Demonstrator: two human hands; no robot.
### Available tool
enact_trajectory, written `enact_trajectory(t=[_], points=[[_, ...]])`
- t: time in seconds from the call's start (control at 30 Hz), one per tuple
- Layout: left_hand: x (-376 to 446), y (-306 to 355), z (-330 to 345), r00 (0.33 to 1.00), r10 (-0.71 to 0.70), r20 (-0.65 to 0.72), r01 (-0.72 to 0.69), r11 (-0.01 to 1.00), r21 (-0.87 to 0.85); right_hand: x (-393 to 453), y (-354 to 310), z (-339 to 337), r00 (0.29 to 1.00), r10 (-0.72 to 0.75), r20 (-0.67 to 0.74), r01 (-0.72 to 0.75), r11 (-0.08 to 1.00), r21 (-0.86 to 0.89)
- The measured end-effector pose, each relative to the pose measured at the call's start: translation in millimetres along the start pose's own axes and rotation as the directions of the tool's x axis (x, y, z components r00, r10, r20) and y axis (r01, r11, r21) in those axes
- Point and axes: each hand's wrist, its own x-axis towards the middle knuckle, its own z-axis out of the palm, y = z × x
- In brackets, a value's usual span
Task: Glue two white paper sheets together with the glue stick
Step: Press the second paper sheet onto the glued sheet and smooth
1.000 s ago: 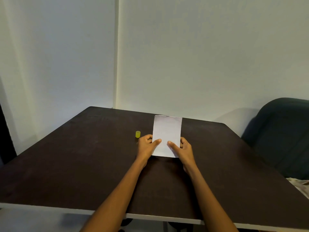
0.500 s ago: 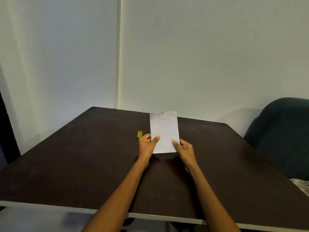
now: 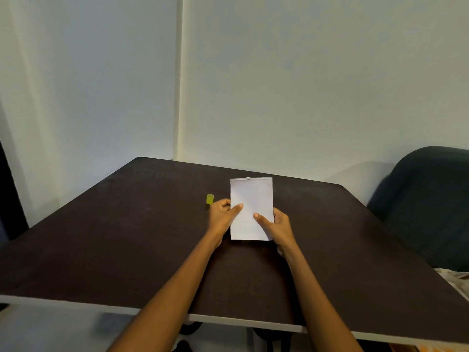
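A white paper sheet [image 3: 251, 199] is held up off the dark table [image 3: 127, 237], tilted toward me. My left hand [image 3: 222, 215] grips its left edge with the thumb on the front. My right hand [image 3: 275, 226] grips its right edge lower down, thumb also on the front. I cannot tell whether one or two sheets are in my hands. A small yellow-green cap or glue stick [image 3: 210, 199] stands on the table just left of my left hand, partly hidden by it.
A dark upholstered chair [image 3: 429, 204] stands to the right of the table. White walls meet in a corner behind the table's far edge. A light cloth [image 3: 454, 276] lies at the right edge below the chair.
The paper has been lifted from lying flat on the table to standing upright in both hands. My thumbs have moved higher up its sides.
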Motion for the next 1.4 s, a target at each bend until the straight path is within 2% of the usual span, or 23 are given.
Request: enact_trajectory(t=[0.1, 0.2, 0.3, 0.43, 0.57, 0.67, 0.77, 0.9, 0.97, 1.03, 1.17, 1.23, 1.3, 1.4], points=[[5, 0, 0, 0.989, -0.02, -0.146, 0.015, 0.999, -0.031, 1, 3, 0, 0.999, -0.001, 0.053, 0.003, 1.0, -0.03], [7, 0, -1, 0.98, -0.01, -0.2, -0.002, 0.998, -0.058, 1, 4, 1, 0.997, 0.009, 0.075, -0.006, 0.999, -0.045], [4, 0, -4, 0.991, 0.023, -0.128, -0.036, 0.994, -0.101, 5, 5, 2, 0.999, 0.008, 0.046, -0.006, 0.999, -0.047], [0, 0, -2, 0.999, 0.036, -0.021, -0.037, 0.998, -0.054, 9, 7, 0, 0.999, 0.025, -0.03, -0.025, 0.999, 0.023], [-2, -1, -1, 0.999, 0.038, -0.012, -0.038, 0.999, -0.008, 8, 4, 0, 0.989, 0.085, -0.119, -0.075, 0.994, 0.085], [-2, -1, -1, 0.999, 0.036, -0.015, -0.036, 0.999, -0.003, 7, 2, 0, 0.995, 0.037, -0.09, -0.034, 0.999, 0.032], [-3, -1, 0, 0.998, 0.029, 0.05, -0.03, 0.999, 0.025, 10, 6, -1, 0.997, 0.004, -0.077, -0.002, 0.999, 0.033], [-3, -2, 1, 0.997, 0.014, 0.071, -0.019, 0.997, 0.076, 11, 5, -1, 0.971, 0.083, -0.224, -0.078, 0.997, 0.028], [-2, -3, 1, 0.998, 0.021, 0.066, -0.027, 0.996, 0.085, 11, 4, -3, 0.959, 0.13, -0.251, -0.122, 0.991, 0.048], [-1, -3, 0, 1.0, 0.021, 0.013, -0.022, 0.999, 0.036, 8, 0, -5, 0.98, 0.111, -0.166, -0.115, 0.993, -0.017], [4, -5, -4, 0.978, 0.034, -0.204, -0.038, 0.999, -0.016, 3, -2, -11, 0.991, 0.094, 0.092, -0.076, 0.98, -0.184], [5, -6, -5, 0.969, 0.044, -0.244, -0.048, 0.999, -0.012, 3, 0, -11, 0.992, 0.071, 0.106, -0.044, 0.971, -0.236], [3, -4, -4, 0.981, 0.043, -0.19, -0.051, 0.998, -0.042, 4, 4, -11, 0.997, 0.064, 0.052, -0.051, 0.977, -0.208], [0, -1, -2, 0.999, -0.015, 0.033, 0.017, 0.999, -0.052, 3, 5, -11, 0.999, 0.035, -0.014, -0.037, 0.987, -0.159]])
